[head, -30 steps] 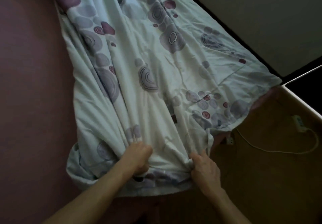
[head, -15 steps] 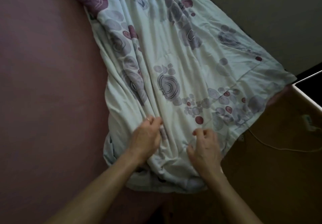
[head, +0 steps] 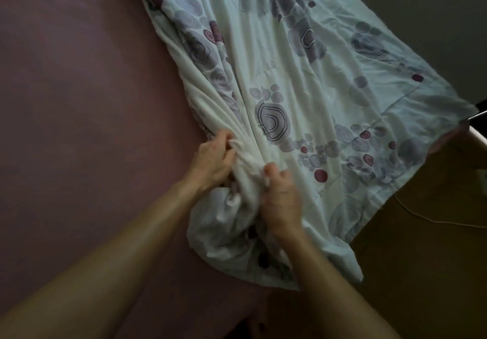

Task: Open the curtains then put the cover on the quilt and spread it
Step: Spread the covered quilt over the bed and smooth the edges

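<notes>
Hands now closer together, bunching cover.
Left hand (head: 214, 161) and right hand (head: 280, 196), each grip closed on pale circle-printed quilt cover (head: 303, 96), gathering fabric over mauve bed (head: 79, 101).

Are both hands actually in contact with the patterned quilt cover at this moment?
Touching. The head view shows the left hand and the right hand each closed on bunched white folds of the quilt cover, with fabric pinched between the fingers.
</notes>
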Tool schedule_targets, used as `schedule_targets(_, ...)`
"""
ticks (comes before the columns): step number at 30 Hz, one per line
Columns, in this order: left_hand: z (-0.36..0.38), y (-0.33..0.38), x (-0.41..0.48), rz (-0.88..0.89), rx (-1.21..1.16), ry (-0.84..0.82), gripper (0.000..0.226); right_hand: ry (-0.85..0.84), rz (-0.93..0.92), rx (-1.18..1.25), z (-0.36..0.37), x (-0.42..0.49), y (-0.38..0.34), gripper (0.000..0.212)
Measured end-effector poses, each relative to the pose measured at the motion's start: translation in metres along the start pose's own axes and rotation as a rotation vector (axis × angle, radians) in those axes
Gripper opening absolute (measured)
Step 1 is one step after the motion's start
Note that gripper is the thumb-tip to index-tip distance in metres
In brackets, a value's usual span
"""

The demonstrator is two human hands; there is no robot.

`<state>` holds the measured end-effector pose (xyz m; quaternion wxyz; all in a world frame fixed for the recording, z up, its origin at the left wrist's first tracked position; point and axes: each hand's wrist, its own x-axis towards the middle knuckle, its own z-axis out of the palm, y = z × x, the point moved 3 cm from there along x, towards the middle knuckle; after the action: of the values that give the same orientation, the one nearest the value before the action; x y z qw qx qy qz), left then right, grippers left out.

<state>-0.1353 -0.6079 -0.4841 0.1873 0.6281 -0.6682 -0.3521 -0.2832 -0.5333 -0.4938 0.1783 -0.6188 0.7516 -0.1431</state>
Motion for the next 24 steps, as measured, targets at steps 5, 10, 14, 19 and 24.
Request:
schedule_targets(5, 0.010, 0.003, 0.016, 0.171, 0.161, -0.015, 0.036, 0.173, 0.173, -0.075, -0.045, 0.043, 0.039, 0.036)
schedule_targets(10, 0.034, -0.028, 0.026, 0.119, 0.487, -0.378, 0.086, 0.161, -0.096, 0.036, -0.016, 0.013, -0.033, 0.048)
schedule_targets(14, 0.032, -0.039, 0.034, 0.166, 0.597, -0.422, 0.098, -0.316, 0.202, -0.036, 0.026, 0.015, -0.024, 0.109)
schedule_targets(19, 0.026, -0.036, 0.042, 0.164, 0.733, -0.271, 0.097, -0.201, 0.134, -0.241, 0.029, 0.027, -0.017, 0.043)
schedule_targets(24, 0.029, -0.025, 0.030, 0.214, 0.827, -0.191, 0.078, -0.153, -0.067, -0.106, 0.001, 0.013, 0.000, 0.039)
